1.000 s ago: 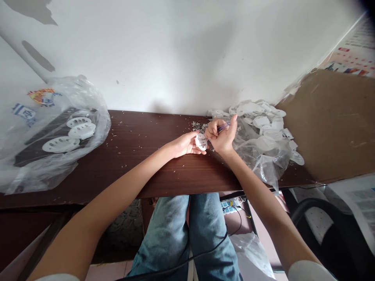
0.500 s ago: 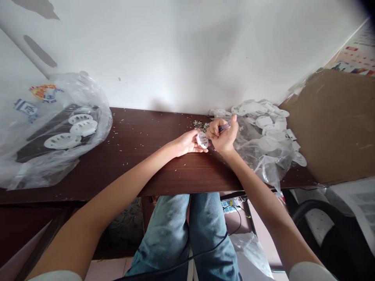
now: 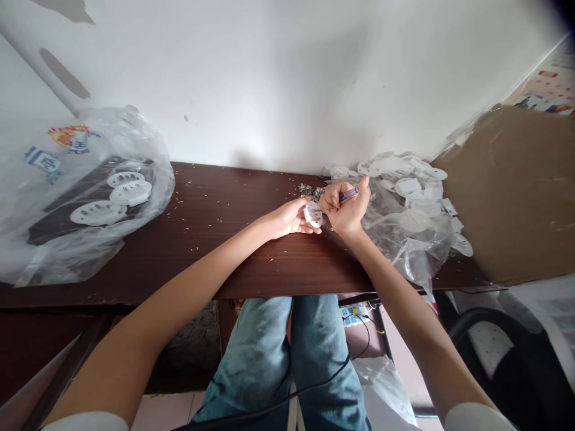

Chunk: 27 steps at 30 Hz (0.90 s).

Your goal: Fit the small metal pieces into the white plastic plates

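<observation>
My left hand (image 3: pixel 291 220) is closed around the edge of a white round plastic part (image 3: pixel 313 214) with several slots, held just above the table. Right beside it, my right hand (image 3: pixel 345 206) is curled into a fist around a slim tool with a purplish handle (image 3: pixel 348 195). The thumb points up, and the tool's working end is hidden by the fingers, close to the part. Behind both hands lies a small heap of pale and dark scraps (image 3: pixel 311 191).
A clear plastic bag (image 3: pixel 148 137) at left holds several white slotted parts (image 3: pixel 130 193). On the right, a pile of white parts (image 3: pixel 417 194) rests on clear plastic beside a cardboard box (image 3: pixel 516 197). Tiny white shavings dot the brown table (image 3: pixel 215 239). A white wall stands behind.
Little differs. The whole view has shifted slightly, and both hands keep their hold on the white part and the tool.
</observation>
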Tool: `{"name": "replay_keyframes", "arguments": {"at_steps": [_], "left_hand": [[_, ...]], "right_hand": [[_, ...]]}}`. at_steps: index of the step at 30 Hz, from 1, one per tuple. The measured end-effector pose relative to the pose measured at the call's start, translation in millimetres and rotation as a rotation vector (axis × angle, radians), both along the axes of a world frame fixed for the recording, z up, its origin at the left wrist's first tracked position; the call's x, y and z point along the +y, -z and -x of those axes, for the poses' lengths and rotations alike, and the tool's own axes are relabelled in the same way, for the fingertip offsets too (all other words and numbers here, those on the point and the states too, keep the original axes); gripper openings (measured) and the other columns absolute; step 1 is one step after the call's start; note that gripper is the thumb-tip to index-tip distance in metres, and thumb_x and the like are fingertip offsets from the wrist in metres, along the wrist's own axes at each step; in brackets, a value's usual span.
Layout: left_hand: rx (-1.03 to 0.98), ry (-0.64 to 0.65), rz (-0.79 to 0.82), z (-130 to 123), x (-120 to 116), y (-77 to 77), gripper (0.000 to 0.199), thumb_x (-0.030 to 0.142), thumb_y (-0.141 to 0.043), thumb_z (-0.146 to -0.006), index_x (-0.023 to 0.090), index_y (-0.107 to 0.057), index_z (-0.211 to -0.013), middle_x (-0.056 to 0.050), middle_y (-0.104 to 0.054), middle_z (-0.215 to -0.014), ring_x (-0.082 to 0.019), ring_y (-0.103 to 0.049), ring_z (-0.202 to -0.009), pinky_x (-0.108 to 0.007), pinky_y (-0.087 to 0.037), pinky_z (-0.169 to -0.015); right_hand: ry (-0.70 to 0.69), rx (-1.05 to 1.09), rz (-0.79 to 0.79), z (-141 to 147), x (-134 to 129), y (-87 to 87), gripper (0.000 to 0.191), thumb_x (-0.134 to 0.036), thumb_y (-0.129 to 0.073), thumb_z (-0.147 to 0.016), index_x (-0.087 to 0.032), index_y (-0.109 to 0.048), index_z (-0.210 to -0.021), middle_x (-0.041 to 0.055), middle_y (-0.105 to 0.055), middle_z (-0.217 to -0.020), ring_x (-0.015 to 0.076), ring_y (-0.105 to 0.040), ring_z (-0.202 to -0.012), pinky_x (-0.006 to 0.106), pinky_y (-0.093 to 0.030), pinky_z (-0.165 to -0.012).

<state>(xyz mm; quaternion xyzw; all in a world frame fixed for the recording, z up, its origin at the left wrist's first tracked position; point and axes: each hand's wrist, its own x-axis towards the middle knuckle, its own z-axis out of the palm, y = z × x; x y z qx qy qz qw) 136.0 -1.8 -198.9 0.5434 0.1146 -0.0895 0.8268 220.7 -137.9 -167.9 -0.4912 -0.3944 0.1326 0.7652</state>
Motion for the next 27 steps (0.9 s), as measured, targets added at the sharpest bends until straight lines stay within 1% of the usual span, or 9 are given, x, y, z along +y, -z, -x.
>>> {"name": "replay_keyframes", "arguments": {"at_steps": [6, 10, 13, 19, 22, 27], "left_hand": [[0.023, -0.010, -0.034, 2, -3, -4.9, 0.052, 0.050, -0.036, -0.109, 0.013, -0.072, -0.099, -0.016, -0.078, -0.091, -0.025, -0.076, -0.079, -0.035, -0.059, -0.075], [0.033, -0.020, -0.047, 3, -7, -9.2, 0.053, 0.048, -0.033, -0.110, 0.014, -0.071, -0.095, -0.013, -0.078, -0.086, -0.023, -0.076, -0.075, -0.031, -0.057, -0.071], [0.030, -0.015, -0.048, 4, -7, -10.5, 0.053, 0.048, -0.033, -0.111, 0.013, -0.071, -0.095, -0.014, -0.079, -0.088, -0.022, -0.076, -0.075, -0.029, -0.056, -0.070], [0.009, 0.005, -0.044, 5, -3, -8.0, 0.055, 0.049, -0.032, -0.111, 0.012, -0.072, -0.102, -0.018, -0.079, -0.097, -0.023, -0.076, -0.078, -0.032, -0.058, -0.076], [0.002, 0.012, -0.035, 5, -2, -5.8, 0.054, 0.050, -0.034, -0.111, 0.012, -0.072, -0.101, -0.017, -0.079, -0.097, -0.023, -0.076, -0.079, -0.031, -0.058, -0.075], [-0.005, 0.004, -0.024, 4, -2, -4.1, 0.052, 0.052, -0.040, -0.108, 0.013, -0.072, -0.099, -0.017, -0.079, -0.096, -0.023, -0.076, -0.077, -0.031, -0.058, -0.072]], "right_hand": [[-0.048, 0.020, -0.057, 1, -1, -1.1, 0.080, -0.096, -0.033, -0.090, -0.025, -0.037, -0.054, -0.0033, -0.021, -0.053, 0.0116, -0.023, -0.045, 0.032, -0.024, -0.044], [-0.070, 0.044, -0.076, -1, 1, 2.1, 0.077, -0.093, -0.035, -0.091, -0.025, -0.038, -0.056, -0.0036, -0.021, -0.053, 0.0116, -0.023, -0.044, 0.031, -0.024, -0.044], [-0.077, 0.061, -0.082, -1, 2, 2.7, 0.076, -0.093, -0.036, -0.091, -0.025, -0.037, -0.056, -0.0040, -0.021, -0.053, 0.0117, -0.023, -0.044, 0.031, -0.024, -0.044], [-0.055, 0.089, -0.059, 1, 1, -1.4, 0.078, -0.098, -0.035, -0.086, -0.026, -0.035, -0.057, -0.0044, -0.020, -0.052, 0.0125, -0.022, -0.044, 0.031, -0.024, -0.044], [-0.032, 0.089, -0.030, 3, 1, -2.7, 0.079, -0.100, -0.033, -0.084, -0.026, -0.034, -0.057, -0.0040, -0.020, -0.052, 0.0127, -0.021, -0.045, 0.031, -0.024, -0.044], [-0.023, 0.051, -0.023, 2, -1, -3.4, 0.080, -0.097, -0.030, -0.088, -0.025, -0.035, -0.054, -0.0027, -0.020, -0.053, 0.0126, -0.021, -0.045, 0.033, -0.025, -0.046]]}}
